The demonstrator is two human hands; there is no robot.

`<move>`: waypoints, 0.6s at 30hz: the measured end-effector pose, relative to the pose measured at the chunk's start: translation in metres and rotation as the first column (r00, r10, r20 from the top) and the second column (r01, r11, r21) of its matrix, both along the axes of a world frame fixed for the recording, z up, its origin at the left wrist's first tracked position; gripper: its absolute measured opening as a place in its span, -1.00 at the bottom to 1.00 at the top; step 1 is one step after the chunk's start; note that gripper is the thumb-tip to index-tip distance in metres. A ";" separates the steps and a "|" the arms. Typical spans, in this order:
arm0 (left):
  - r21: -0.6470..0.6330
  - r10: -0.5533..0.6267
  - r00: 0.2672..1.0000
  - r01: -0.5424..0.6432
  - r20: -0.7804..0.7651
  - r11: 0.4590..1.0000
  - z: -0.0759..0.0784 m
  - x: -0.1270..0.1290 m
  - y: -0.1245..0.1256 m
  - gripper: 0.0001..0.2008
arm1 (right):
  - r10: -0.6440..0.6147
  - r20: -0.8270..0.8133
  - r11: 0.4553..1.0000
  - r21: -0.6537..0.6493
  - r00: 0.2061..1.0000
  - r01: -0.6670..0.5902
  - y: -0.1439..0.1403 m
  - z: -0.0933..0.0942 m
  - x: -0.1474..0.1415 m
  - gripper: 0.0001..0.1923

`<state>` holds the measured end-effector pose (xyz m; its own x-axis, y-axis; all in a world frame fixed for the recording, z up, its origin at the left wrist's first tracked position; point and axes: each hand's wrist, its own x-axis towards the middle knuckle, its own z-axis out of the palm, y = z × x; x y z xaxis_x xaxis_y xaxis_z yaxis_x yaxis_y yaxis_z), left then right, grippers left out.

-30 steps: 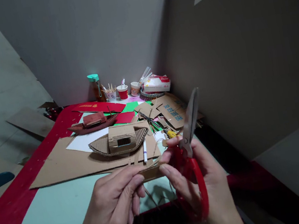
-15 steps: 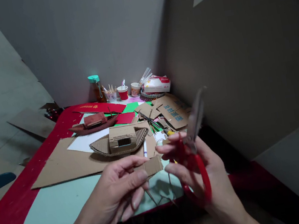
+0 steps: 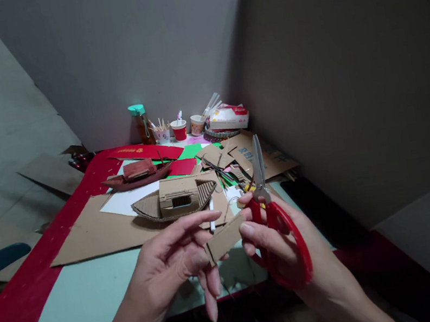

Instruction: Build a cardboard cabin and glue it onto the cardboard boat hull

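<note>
Between my two hands is a small brown cardboard strip (image 3: pixel 227 238), tilted up to the right. My left hand (image 3: pixel 174 261) has its thumb on the strip's left end, with a fingertip behind it and the index finger stretched out above. My right hand (image 3: pixel 290 242) pinches the right end between thumb and finger. That same hand also carries red-handled scissors (image 3: pixel 301 243), blades pointing up and together. Beyond the hands, a cardboard model boat (image 3: pixel 178 195) with a cabin sits on the table. Behind it stands a reddish-brown model boat (image 3: pixel 138 172).
A large cardboard sheet (image 3: pixel 86 232) lies under the nearer boat, over a pale green mat (image 3: pixel 85 298). Cardboard scraps (image 3: pixel 246 150) pile up at the back right. Along the wall stand a bottle (image 3: pixel 142 126), a red paper cup (image 3: pixel 179 130) and a cup of sticks (image 3: pixel 163 135).
My right hand has come to the strip and now grips its right end. The scissors have turned more upright. My left fingers have loosened and spread, and more of the strip shows.
</note>
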<state>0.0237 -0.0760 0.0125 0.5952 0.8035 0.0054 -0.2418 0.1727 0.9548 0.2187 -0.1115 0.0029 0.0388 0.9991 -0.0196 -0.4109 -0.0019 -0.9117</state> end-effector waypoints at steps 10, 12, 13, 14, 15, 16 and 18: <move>0.011 -0.084 0.995 0.083 0.060 0.996 -0.007 -0.005 0.006 -0.80 | 0.070 0.092 0.997 0.011 0.993 -0.071 0.001 0.010 -0.001 -0.56; 0.015 -0.079 0.994 0.078 0.077 0.997 -0.008 -0.005 0.006 -0.80 | 0.072 0.088 0.997 0.008 0.993 -0.073 0.000 0.011 -0.002 -0.58; 0.019 -0.075 0.994 0.073 0.080 0.997 -0.009 -0.005 0.006 -0.82 | 0.067 0.087 0.998 0.009 0.994 -0.068 -0.001 0.012 -0.003 -0.60; 0.025 -0.067 0.994 0.065 0.083 0.998 -0.009 -0.004 0.006 -0.84 | 0.061 0.086 0.998 0.012 0.994 -0.062 -0.002 0.012 -0.003 -0.63; 0.034 -0.060 0.994 0.058 0.086 0.998 -0.009 -0.004 0.006 -0.85 | 0.056 0.087 0.998 0.015 0.995 -0.057 -0.003 0.013 -0.004 -0.64; 0.046 -0.058 0.994 0.054 0.088 0.997 -0.009 -0.004 0.006 -0.87 | 0.049 0.087 0.999 0.014 0.995 -0.051 -0.003 0.014 -0.005 -0.63; 0.047 -0.045 0.995 0.041 0.087 0.998 -0.007 -0.004 0.006 -0.86 | 0.041 0.075 0.999 0.013 0.996 -0.042 -0.004 0.015 -0.007 -0.59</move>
